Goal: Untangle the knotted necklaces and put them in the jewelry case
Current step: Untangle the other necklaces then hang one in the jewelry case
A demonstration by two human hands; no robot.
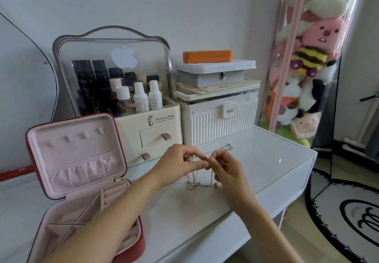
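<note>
A tangle of thin silver necklace chains (pixel 200 180) hangs between my two hands above the white tabletop, its lower loops and a small pendant touching the surface. My left hand (pixel 178 165) pinches the chains at the top with thumb and fingers. My right hand (pixel 226 170) pinches them right beside it. More silver chain (pixel 226 147) lies on the table just behind my hands. The red jewelry case (pixel 80 172) with pink lining stands open at the left, lid upright, its divided tray partly hidden by my left forearm.
A cream cosmetics organiser (pixel 143 107) with drawers and a white ribbed storage box (pixel 219 117) stand against the wall behind my hands. The table's right edge (pixel 307 160) drops off to the floor with a round rug (pixel 348 219). A clear tube of plush toys (pixel 303 68) stands at right.
</note>
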